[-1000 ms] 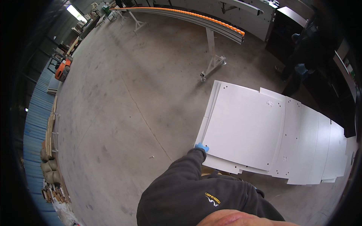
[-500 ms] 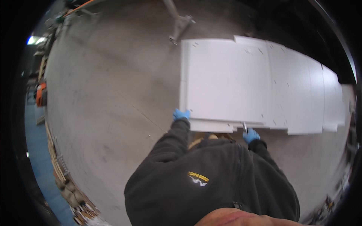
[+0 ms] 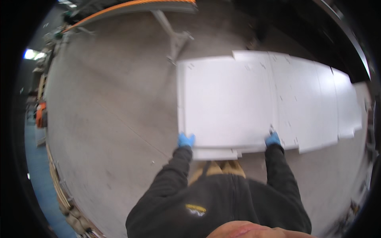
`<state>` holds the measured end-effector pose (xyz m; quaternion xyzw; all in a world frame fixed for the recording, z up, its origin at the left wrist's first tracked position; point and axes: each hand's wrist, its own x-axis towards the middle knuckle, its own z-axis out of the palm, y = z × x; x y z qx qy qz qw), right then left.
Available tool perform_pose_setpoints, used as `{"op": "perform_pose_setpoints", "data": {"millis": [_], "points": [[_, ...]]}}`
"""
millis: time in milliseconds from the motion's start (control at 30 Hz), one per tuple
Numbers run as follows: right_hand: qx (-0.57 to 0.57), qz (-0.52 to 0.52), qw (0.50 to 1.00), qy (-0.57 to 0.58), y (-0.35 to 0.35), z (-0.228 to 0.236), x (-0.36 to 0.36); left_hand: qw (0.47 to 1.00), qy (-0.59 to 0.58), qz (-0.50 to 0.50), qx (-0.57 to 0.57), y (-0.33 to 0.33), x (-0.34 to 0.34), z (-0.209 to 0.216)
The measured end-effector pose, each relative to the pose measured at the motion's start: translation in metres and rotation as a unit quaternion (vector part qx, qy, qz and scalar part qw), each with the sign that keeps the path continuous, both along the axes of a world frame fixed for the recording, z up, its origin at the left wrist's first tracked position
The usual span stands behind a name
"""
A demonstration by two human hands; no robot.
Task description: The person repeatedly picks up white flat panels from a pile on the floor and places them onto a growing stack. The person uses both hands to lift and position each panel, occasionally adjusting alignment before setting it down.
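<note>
A stack of large white flat panels [image 3: 226, 103] lies in front of me, reaching far to the right. At its near left corner, my left hand [image 3: 186, 140], in a blue glove, grips the edge of the top panel. My right hand [image 3: 273, 139], also gloved in blue, is closed around a small metal hand tool [image 3: 272, 129]. It rests over the near right part of the same panel, close to a seam. The tool's kind is too small and blurred to make out. Short dark slots show near the panels' corners and seams.
Grey concrete floor [image 3: 107, 119] spreads to the left. Beyond the panels stands a metal leg [image 3: 174, 43] under an orange-edged beam [image 3: 135, 4]. A dark structure [image 3: 301, 31] borders the far right. Along the left rim are an orange object [image 3: 41, 115] and a blue strip of floor [image 3: 37, 158].
My right hand has moved from the panel's near edge up onto its surface with the tool. My left hand stays at the corner. The whole view has shifted, showing more of the orange-edged beam.
</note>
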<state>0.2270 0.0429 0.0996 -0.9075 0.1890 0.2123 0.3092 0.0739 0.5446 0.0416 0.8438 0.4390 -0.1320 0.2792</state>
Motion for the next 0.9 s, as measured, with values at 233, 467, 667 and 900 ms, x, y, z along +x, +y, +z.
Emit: {"op": "perform_pose_setpoints", "data": {"millis": [233,467,667,900], "points": [[0.044,-0.19,0.977,0.086,-0.016,-0.046,0.04,0.989,0.007,0.111,-0.097,-0.004,0.032,0.013],[0.02,-0.158,0.983,0.09,0.001,-0.034,0.047,0.983,0.039,0.145,-0.106,-0.004,0.044,0.011],[0.036,-0.131,0.988,0.074,-0.013,-0.075,0.048,0.983,0.048,0.148,-0.096,-0.005,0.043,-0.004],[0.21,-0.256,0.943,-0.022,-0.006,-0.108,0.036,0.979,0.017,0.135,-0.15,0.002,0.037,-0.026]]}}
